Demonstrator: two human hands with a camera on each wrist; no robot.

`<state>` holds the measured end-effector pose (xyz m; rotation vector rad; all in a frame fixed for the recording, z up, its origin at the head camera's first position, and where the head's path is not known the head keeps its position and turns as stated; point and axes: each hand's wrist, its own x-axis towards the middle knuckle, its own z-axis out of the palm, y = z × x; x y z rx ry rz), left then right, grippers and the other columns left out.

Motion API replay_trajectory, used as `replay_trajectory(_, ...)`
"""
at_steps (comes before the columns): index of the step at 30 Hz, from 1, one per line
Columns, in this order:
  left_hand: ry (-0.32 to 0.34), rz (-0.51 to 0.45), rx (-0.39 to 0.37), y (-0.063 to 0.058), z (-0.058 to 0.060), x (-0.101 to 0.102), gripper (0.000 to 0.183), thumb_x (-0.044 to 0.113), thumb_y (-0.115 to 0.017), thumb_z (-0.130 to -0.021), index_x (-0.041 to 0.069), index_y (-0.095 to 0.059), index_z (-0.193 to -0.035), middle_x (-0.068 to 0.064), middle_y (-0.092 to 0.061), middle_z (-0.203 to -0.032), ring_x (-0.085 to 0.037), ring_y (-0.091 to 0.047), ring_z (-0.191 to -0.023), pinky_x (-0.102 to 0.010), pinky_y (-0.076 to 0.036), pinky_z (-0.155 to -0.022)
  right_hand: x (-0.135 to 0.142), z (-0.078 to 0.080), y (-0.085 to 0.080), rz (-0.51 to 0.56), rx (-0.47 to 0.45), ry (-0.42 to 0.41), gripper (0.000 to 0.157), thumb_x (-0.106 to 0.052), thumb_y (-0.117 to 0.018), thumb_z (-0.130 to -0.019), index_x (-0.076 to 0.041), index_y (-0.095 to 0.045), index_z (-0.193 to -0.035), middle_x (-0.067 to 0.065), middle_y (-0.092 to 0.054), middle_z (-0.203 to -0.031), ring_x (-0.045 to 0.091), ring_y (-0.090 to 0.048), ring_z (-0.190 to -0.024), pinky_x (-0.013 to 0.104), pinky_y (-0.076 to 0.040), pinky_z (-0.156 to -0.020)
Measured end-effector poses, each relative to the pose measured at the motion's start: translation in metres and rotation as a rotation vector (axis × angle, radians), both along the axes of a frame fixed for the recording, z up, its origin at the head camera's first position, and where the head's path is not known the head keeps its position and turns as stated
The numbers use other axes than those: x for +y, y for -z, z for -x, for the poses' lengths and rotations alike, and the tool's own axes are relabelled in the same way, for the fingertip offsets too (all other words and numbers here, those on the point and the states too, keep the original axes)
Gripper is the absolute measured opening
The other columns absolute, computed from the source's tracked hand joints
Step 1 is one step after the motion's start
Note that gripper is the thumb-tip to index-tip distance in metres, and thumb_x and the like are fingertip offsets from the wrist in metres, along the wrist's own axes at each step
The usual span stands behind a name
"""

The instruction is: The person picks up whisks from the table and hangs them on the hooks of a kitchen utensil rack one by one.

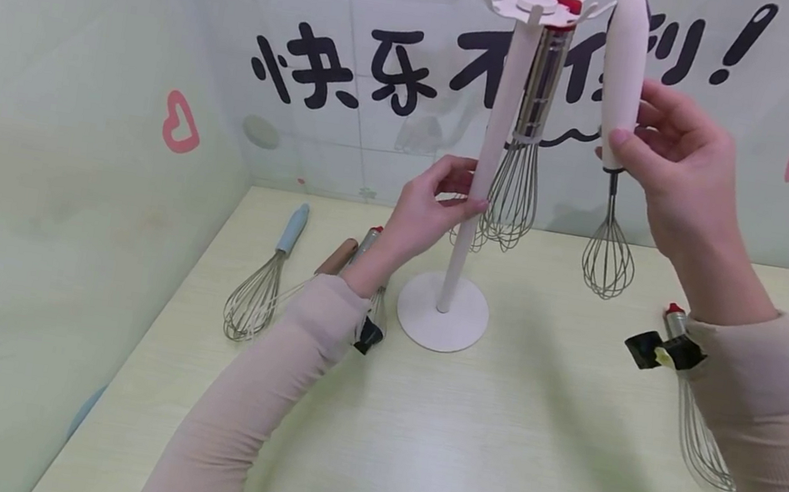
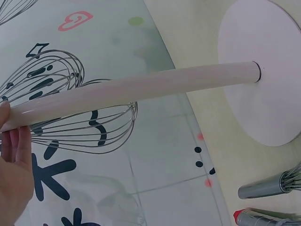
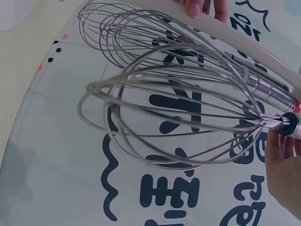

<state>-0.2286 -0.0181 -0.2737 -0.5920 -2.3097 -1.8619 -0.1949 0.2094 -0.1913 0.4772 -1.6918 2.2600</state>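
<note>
- R hand (image 1: 682,164) has thumb + fingers pinched round lower grip of white-handled whisk (image 1: 622,85), just above its dark collar; wires hang below, clear of table.
- L hand (image 1: 434,205), left of & lower than that grip, pinches stand's pole (image 1: 502,118), prob. steadying it.
- Up-left of R grip: hook ring (image 1: 537,4). Nearest hook tip v. close to handle; can't tell if touching.
- Step, my read: lining whisk up w/ ring. Next move calls for a small shift left, handle end onto a free hook, pole kept still.
- Btwn pole and R grip: silver-handled whisk (image 1: 544,82) hangs from ring; another's wires partly hidden behind pole. Tight on that side, wires could snag.
- Right of & toward wearer from grip: room in air. Behind: wall (image 1: 333,170), limits reach.
- Below grip: open tabletop (image 1: 512,431); stand base (image 1: 422,321) down-left; whisk (image 1: 697,431) under R forearm.
- Far left, below: blue-handled whisk (image 1: 275,259), well apart.
</note>
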Motion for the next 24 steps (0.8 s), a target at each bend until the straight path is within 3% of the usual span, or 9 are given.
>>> replay_trajectory(24, 0.003, 0.058, -0.011, 0.0024, 0.0025, -0.0033, 0.044, 0.009, -0.069, -0.087, 0.007, -0.053, -0.128, -0.013, -0.062, -0.115, -0.022, -0.060, -0.109, -0.027, -0.056, -0.090, -0.0032, -0.0019, -0.0041, -0.041, 0.014, -0.018, 0.040, 0.007, -0.069, -0.081, -0.002, -0.065, -0.119, 0.008, -0.063, -0.105, 0.017, -0.062, -0.086, 0.017, -0.058, -0.077)
